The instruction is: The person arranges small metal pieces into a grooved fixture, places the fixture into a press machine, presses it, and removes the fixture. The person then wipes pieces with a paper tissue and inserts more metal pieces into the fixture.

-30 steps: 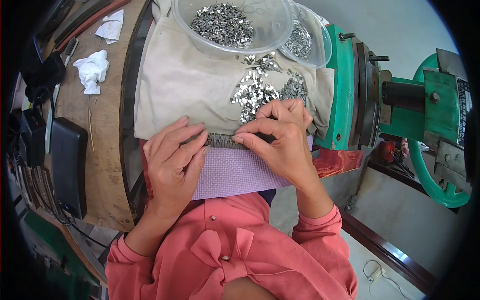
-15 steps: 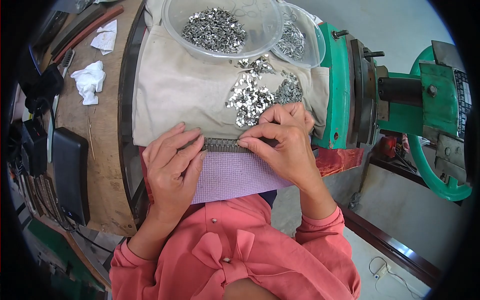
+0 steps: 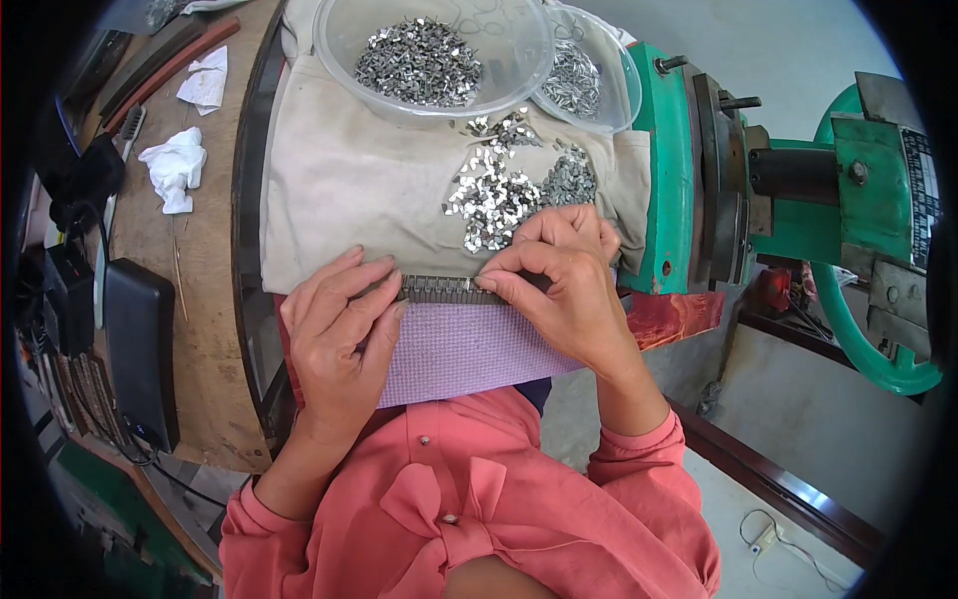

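A dark slotted metal bar lies crosswise at the near edge of the beige cloth, above a purple textured mat. My left hand grips the bar's left end between thumb and fingers. At the bar's right end, my right hand has thumb and index finger pinched together; whatever is between the tips is too small to make out. Small shiny bits sit in some slots beside those fingertips. Just beyond my right hand lie a pile of shiny metal pieces and a pile of duller grey pieces.
Two clear plastic tubs with small metal parts, a large one and a smaller one, stand at the back of the cloth. A green machine with a handwheel is at right. The wooden bench at left holds crumpled tissue and a black case.
The view has shifted slightly. Both hands stay at the bar's ends, and my right fingertips have barely moved along it.
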`<state>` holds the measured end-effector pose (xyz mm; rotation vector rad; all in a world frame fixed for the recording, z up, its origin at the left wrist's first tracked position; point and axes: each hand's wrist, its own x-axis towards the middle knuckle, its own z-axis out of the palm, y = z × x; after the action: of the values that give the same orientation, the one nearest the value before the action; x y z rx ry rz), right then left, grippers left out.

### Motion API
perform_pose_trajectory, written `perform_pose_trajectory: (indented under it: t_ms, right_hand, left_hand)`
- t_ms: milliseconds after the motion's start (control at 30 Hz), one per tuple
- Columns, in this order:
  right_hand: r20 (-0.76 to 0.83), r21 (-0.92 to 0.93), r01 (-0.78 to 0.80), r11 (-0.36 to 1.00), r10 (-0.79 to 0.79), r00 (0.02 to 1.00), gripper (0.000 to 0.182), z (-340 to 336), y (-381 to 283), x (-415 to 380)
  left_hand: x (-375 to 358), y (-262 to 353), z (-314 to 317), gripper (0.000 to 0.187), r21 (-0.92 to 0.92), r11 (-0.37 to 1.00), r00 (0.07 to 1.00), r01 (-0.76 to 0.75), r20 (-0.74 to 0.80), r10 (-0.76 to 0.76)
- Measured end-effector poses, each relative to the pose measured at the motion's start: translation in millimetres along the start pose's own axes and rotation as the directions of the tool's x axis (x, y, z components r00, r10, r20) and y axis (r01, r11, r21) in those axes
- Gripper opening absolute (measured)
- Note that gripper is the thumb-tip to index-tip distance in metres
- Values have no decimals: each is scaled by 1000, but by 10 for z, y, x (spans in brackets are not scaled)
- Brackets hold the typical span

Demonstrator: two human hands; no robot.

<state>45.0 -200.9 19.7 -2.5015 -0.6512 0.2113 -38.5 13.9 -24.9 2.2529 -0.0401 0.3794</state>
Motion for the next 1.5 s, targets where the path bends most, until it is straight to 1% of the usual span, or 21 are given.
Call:
perform_pose_trajectory:
  t_ms: [233, 400, 733, 800, 933, 1000, 1233, 1300, 1433, 1500]
  right_hand:
    - [36, 32, -2, 999, 1, 999, 9, -15, 20, 1]
    - [1, -18, 15, 1000, -15, 1000, 11, 30, -39, 20]
    - [45, -25, -6, 1000, 7, 999, 13, -50, 7, -25]
    - [34, -38, 5, 999, -4, 999, 9, -37, -3, -20]
    - [58, -21, -5, 1000, 6, 998, 12, -43, 3, -13]
    - [61, -36, -20, 999, 22, 998, 8, -71, 8, -24]
    - [57, -46, -16, 999, 18, 998, 7, -89, 37, -25]
    - [57, 30, -32, 999, 30, 998, 8, -94, 54, -14]
    - [31, 10, -48, 999, 48, 998, 9, -160, 63, 3]
    - [10, 29, -38, 999, 38, 999, 10, -160, 45, 11]
  left_hand:
    - [1, 2, -1, 27, 3, 1000, 1000, 2, 1, -2]
    - [-2, -2, 1, 27, -4, 1000, 1000, 3, 4, -3]
    - [2, -2, -4, 28, -8, 1000, 1000, 1, 4, -1]
    - [1, -3, -2, 28, -4, 1000, 1000, -7, -2, 7]
    - [2, -3, -7, 27, -4, 1000, 1000, -5, 1, 5]
    - [1, -2, -4, 27, -4, 1000, 1000, 0, 2, 0]
    - [-2, -2, 1, 27, 0, 1000, 1000, -3, -2, 3]
    - [-2, -7, -1, 28, -11, 1000, 1000, -3, -4, 3]
    - [2, -4, -4, 28, -16, 1000, 1000, 0, -2, 0]
    - [6, -1, -7, 28, -12, 1000, 1000, -5, -1, 5]
